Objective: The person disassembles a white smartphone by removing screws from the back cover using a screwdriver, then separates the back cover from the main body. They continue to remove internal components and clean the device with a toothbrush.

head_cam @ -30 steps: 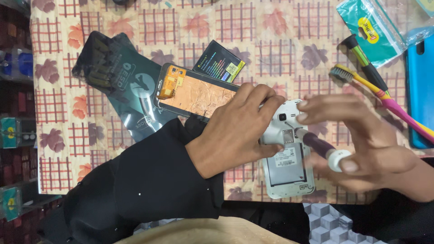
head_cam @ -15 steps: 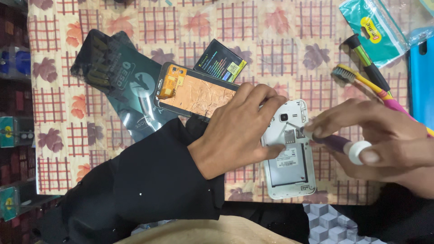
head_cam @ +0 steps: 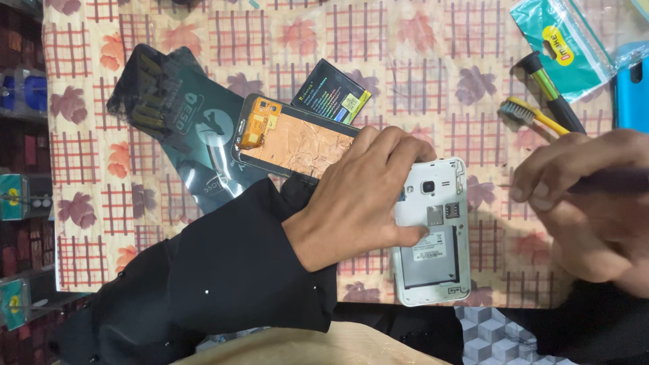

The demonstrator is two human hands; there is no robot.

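Head view: a white smartphone with its back cover removed [head_cam: 433, 233] lies flat on the tabletop [head_cam: 419, 74], which is covered by a cloth printed with leaves and red checks. The phone's long axis runs toward and away from the person, camera end farther off, empty battery bay nearer.

The left hand [head_cam: 362, 192] lies across the phone's left edge, fingers curled loosely over the frame and thumb pressed against the bay side, pinning the phone rather than lifting it. The right hand [head_cam: 588, 209] is off to the phone's right, apart from it, closed around a dark slender tool [head_cam: 608, 181] whose tip is too blurred to make out. The left hand is therefore the nearer one, in contact; the right stands clear across a strip of bare cloth.

Just behind the left hand rests a detached display panel with copper-coloured backing [head_cam: 291, 142], partly over a dark anti-static bag [head_cam: 176, 115]; a black battery [head_cam: 331, 91] lies beside it. A yellow-handled brush [head_cam: 531, 116] sits farther right.
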